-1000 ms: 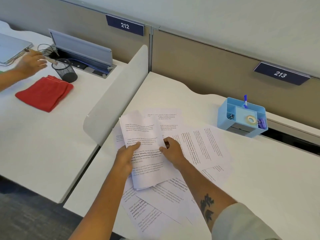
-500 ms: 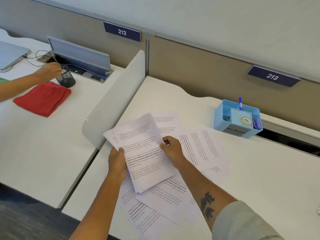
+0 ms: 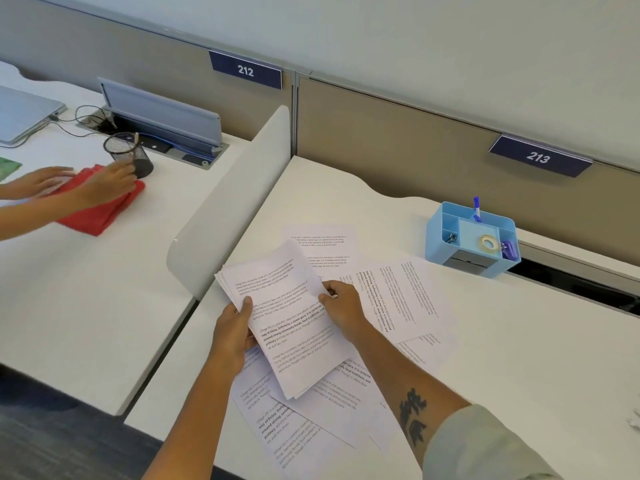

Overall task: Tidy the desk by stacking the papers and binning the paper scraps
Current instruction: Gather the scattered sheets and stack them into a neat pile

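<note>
Both hands hold a small stack of papers (image 3: pixel 287 320) just above the worktop (image 3: pixel 519 358): left hand (image 3: pixel 232 336) with thumb pinching its left edge, right hand (image 3: pixel 341 308) with fingers curled on the right edge. Stacking is under way (more loose sheets (image 3: pixel 405 299) lie beneath and beside). Next, I judge, another sheet gets gathered in; a crumpled scrap (image 3: pixel 634 419) waits far right.

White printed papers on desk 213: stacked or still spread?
Partly stacked: both hands hold a small stack; other printed sheets lie spread.
</note>
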`<act>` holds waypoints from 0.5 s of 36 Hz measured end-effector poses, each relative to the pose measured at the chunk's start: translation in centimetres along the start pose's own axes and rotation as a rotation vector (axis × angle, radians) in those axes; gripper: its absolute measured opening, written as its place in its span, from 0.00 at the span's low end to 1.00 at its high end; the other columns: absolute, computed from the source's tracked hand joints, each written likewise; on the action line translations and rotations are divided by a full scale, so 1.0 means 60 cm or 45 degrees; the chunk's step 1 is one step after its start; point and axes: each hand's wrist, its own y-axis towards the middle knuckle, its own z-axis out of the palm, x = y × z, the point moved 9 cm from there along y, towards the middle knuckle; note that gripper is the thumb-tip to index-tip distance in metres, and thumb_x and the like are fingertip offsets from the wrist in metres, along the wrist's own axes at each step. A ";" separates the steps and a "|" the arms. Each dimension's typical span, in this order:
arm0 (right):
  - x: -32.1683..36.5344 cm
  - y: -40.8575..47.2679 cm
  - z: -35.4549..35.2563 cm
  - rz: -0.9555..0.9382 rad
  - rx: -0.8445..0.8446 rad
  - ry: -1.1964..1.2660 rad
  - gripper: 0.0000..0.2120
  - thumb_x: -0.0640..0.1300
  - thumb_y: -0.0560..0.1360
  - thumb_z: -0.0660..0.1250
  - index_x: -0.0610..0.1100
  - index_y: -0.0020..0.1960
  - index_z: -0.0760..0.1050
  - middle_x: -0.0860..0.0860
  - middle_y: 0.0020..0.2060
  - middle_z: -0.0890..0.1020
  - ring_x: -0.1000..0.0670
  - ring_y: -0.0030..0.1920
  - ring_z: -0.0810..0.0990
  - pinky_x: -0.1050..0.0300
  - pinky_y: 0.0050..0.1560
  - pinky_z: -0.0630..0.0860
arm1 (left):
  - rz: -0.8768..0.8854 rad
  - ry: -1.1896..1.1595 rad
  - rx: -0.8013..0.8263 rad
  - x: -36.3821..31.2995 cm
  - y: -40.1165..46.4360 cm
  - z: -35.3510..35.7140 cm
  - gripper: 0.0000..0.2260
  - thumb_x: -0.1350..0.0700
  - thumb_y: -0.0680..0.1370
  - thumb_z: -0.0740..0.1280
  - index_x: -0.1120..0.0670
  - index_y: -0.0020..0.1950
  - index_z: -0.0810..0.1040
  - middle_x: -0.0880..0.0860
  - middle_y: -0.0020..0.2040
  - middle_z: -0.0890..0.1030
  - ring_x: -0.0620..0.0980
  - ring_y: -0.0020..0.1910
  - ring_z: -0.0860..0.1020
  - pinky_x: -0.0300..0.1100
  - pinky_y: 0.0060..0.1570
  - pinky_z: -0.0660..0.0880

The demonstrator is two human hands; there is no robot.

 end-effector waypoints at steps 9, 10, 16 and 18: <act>0.013 -0.024 0.000 -0.003 0.042 0.072 0.14 0.40 0.83 0.68 0.45 0.68 0.81 0.50 0.58 0.83 0.50 0.54 0.80 0.61 0.50 0.76 | 0.279 0.290 -0.069 -0.046 -0.026 0.014 0.19 0.64 0.83 0.69 0.51 0.71 0.72 0.43 0.58 0.81 0.42 0.57 0.80 0.43 0.52 0.80; 0.013 -0.029 -0.003 -0.006 0.055 0.097 0.14 0.42 0.82 0.69 0.46 0.67 0.81 0.50 0.57 0.83 0.51 0.53 0.81 0.62 0.48 0.76 | 0.316 0.312 -0.067 -0.053 -0.033 0.016 0.19 0.63 0.83 0.69 0.50 0.71 0.72 0.43 0.58 0.81 0.41 0.57 0.79 0.39 0.49 0.78; 0.001 -0.061 0.002 0.029 0.214 0.323 0.22 0.55 0.76 0.77 0.51 0.68 0.79 0.53 0.60 0.85 0.50 0.60 0.84 0.52 0.60 0.82 | 0.403 0.301 0.071 -0.074 -0.069 0.024 0.20 0.60 0.83 0.71 0.44 0.72 0.74 0.41 0.60 0.84 0.41 0.57 0.84 0.35 0.46 0.82; 0.002 -0.077 0.002 0.033 0.262 0.425 0.25 0.54 0.77 0.77 0.51 0.71 0.77 0.52 0.62 0.84 0.51 0.62 0.83 0.56 0.57 0.81 | 0.421 0.266 0.128 -0.079 -0.077 0.027 0.21 0.61 0.82 0.71 0.45 0.72 0.75 0.41 0.61 0.85 0.40 0.58 0.84 0.36 0.48 0.83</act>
